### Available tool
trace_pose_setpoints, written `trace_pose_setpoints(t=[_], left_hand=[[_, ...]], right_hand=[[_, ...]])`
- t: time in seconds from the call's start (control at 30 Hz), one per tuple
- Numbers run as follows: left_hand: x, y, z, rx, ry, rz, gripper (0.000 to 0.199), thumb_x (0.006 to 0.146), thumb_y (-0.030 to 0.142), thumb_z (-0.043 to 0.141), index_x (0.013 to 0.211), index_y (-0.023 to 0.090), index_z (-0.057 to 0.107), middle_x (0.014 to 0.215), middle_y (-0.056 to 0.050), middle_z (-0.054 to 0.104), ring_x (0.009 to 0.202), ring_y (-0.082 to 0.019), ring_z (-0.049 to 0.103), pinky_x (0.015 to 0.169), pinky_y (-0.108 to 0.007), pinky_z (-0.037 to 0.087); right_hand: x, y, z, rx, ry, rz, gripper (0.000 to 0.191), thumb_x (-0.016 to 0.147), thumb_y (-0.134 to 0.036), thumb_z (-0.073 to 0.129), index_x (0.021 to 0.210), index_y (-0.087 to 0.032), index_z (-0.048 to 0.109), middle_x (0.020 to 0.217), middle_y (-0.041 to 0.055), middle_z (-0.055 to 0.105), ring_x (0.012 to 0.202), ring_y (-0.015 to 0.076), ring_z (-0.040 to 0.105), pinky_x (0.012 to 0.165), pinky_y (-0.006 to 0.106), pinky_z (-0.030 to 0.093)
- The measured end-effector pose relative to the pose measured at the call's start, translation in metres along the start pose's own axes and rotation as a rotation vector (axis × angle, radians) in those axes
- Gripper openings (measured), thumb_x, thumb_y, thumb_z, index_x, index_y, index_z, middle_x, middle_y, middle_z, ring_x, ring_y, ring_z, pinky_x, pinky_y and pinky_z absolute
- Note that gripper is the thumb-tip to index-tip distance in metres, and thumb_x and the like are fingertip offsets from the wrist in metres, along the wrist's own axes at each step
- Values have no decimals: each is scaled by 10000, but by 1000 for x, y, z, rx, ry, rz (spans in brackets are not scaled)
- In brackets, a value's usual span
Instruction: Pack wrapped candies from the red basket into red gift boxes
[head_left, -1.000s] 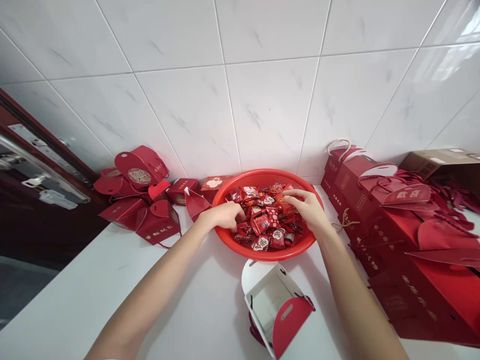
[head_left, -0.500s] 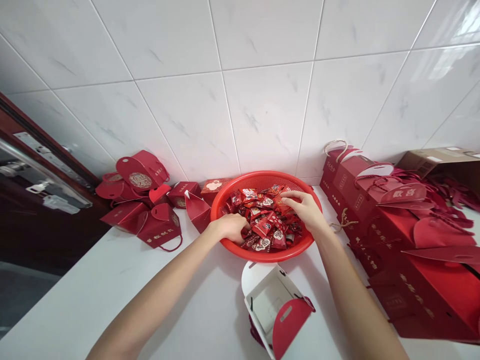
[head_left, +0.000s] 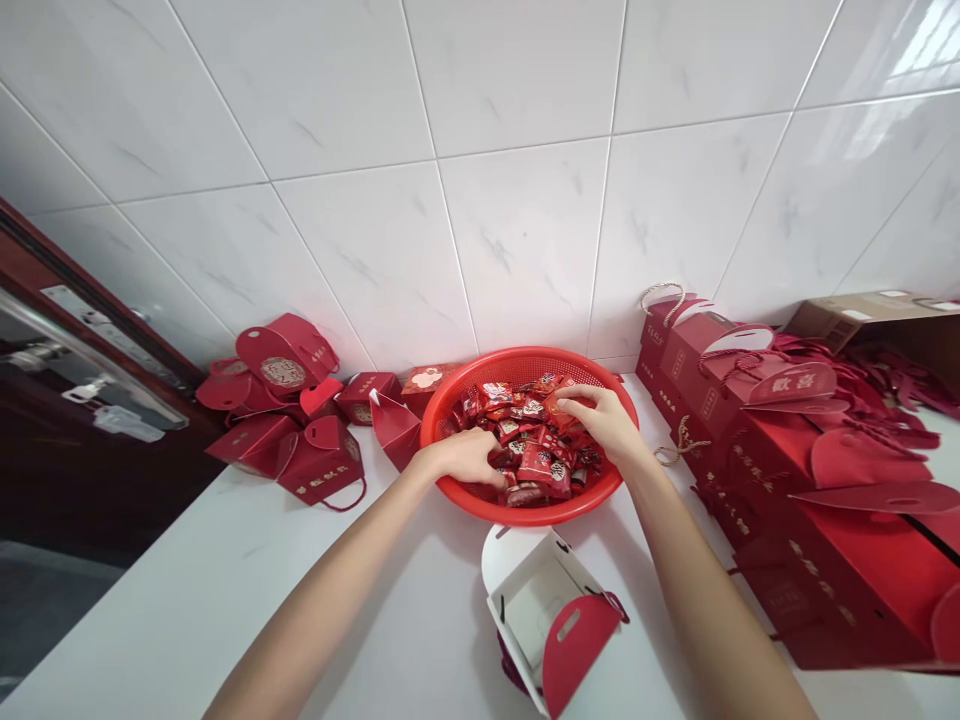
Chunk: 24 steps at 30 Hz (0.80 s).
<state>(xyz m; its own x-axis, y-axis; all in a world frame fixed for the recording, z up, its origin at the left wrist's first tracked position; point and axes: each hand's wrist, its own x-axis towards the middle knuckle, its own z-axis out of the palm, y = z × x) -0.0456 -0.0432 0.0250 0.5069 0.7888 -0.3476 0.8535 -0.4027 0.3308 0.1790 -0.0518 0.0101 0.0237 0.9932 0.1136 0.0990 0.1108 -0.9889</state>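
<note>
A red plastic basket (head_left: pixel 529 516) against the tiled wall holds many small red wrapped packets (head_left: pixel 537 462). My left hand (head_left: pixel 474 460) reaches into its left side, fingers spread over the packets, with the fingertips touching a packet near the front. On the basket's right side my right hand (head_left: pixel 600 418) has thumb and fingers brought together at a red-orange packet (head_left: pixel 555 406). In front of the basket stands an open box (head_left: pixel 536 610), white inside, with a red flap folded out; nothing shows inside it.
Small red boxes (head_left: pixel 321 458) are grouped at the left by the wall. Larger red boxes (head_left: pixel 795 560) line the right side, with red cords and a brown carton (head_left: pixel 862 312) behind. A dark door with keys (head_left: pixel 127 422) stands far left.
My left hand has shifted slightly right and its fingers have spread among the packets. My right hand's fingers have closed in on a packet. The view has shifted a little.
</note>
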Motion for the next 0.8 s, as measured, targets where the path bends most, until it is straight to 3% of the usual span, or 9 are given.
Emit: trace_pose_setpoints(t=[0.1,0.2,0.27,0.4,0.57,0.8], left_hand=[[1,-5,0,-79,210,34,238,741,405,697,858,203,746,884,-34,767,866,-256,703,807,-310,527],[4,-14,1,-51,448,18,397,765,213,650,1155,188,724,1261,-87,710,1190,-276,631,1030,-345,470],[7,-18,-1,15,524,-81,469,783,144,615,1245,176,686,1322,-112,671,1256,-281,595,1066,-354,453],[15,-22,-10,145,533,-311,423,847,191,625,1268,170,662,1201,-145,695,1162,-321,642,974,-390,511],[18,-21,-15,221,546,-380,418,809,71,586,1194,209,673,1258,-153,618,1174,-329,610,895,-397,531],[19,-23,-12,248,521,-461,394,813,97,591,1183,191,688,1220,-162,607,1001,-328,690,809,-391,548]], right_hand=[[1,0,0,27,11,-7,248,677,-346,679,830,-164,751,982,79,767,943,241,680,880,346,513],[1,0,1,44,11,-10,236,676,-342,682,820,-169,753,986,78,766,961,249,683,888,349,514],[1,0,1,37,10,-16,241,679,-345,683,826,-169,757,980,78,766,963,250,682,888,348,513],[2,1,0,30,1,-22,240,675,-344,669,820,-170,748,956,77,765,941,247,678,884,347,506],[2,3,0,38,-3,-43,232,674,-361,665,790,-173,734,949,72,759,924,237,675,893,349,497],[2,1,2,42,16,-18,239,660,-350,662,799,-173,741,966,71,760,931,238,673,893,349,494]])
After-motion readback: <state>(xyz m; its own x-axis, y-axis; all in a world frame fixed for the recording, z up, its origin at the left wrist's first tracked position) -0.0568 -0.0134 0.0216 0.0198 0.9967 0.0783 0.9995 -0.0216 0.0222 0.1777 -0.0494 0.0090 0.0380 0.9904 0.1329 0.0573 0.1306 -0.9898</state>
